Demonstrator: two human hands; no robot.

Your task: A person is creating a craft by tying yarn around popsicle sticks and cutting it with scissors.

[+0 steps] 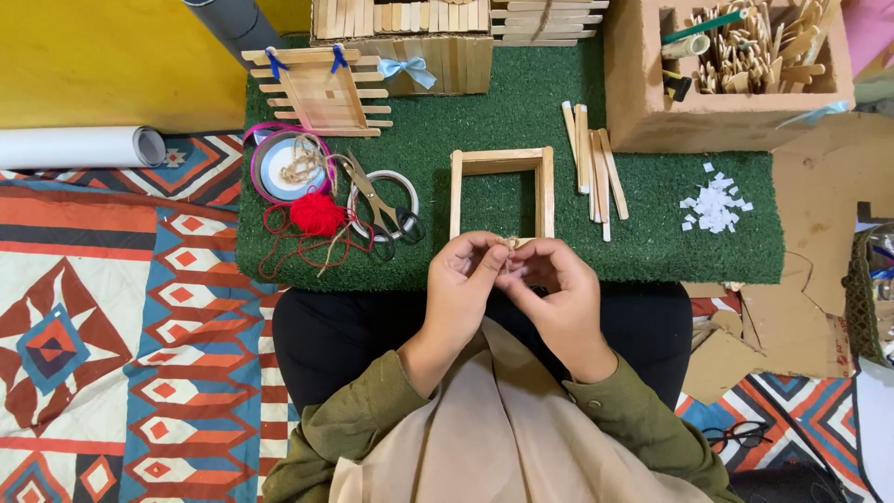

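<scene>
A green turf mat [521, 121] is carrying a wooden stick frame [501, 191] at its near edge. The left hand [461, 284] and right hand [554, 289] are both pinching a bit of twine [510, 242] at the frame's near end.

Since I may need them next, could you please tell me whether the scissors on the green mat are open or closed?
Closed: the scissors lie flat with both blades together in one point, handles side by side.

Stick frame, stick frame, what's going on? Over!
Both hands together at the near edge of the stick frame. Left hand and right hand pinch twine. Scissors and loose sticks lie beside, nothing blocking.
</scene>
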